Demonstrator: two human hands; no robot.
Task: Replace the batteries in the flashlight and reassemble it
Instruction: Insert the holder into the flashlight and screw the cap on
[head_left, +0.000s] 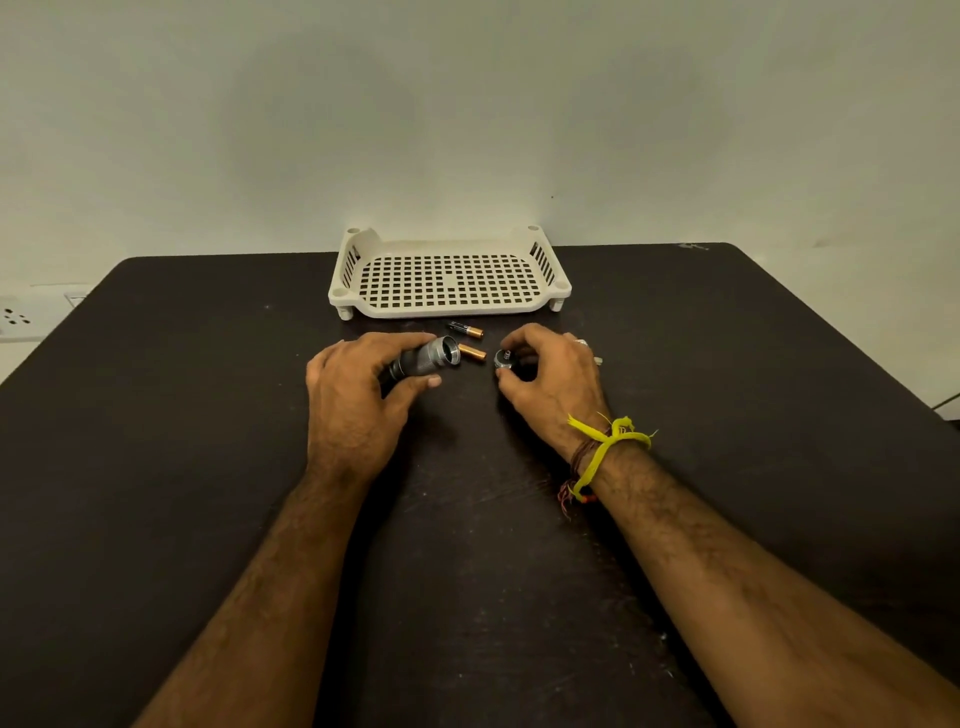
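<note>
Dark tabletop (208, 467), scuffed and speckled, runs back to a pale wall, and a white perforated tray (449, 306) sits empty at the far edge, so all the action is right in front of it. Left hand (358, 395) is wrapped over the flashlight body (423, 359), fingers (395, 343) closed round the barrel with the thumb tucked underneath, pinning it low against the surface. Its long axis runs left to right, tilted a little away, and the open threaded mouth points straight toward the other hand. Right hand (550, 379) has its fingertips pinched shut on the end cap (505, 358), a small round piece with what looks like a spring contact showing on top.

Two batteries are down on the table. One battery (471, 352) lies just beside the open mouth, copper end showing, roughly in line with the barrel and squarely between the two hands. The second battery (466, 329) rests a touch farther back, near the tray's front lip.

Everything turns on that near cell: it lies just off the mouth, on the cap hand's side. By my read, the right hand is better placed to feed it in, but only once the cap is set down.
</note>
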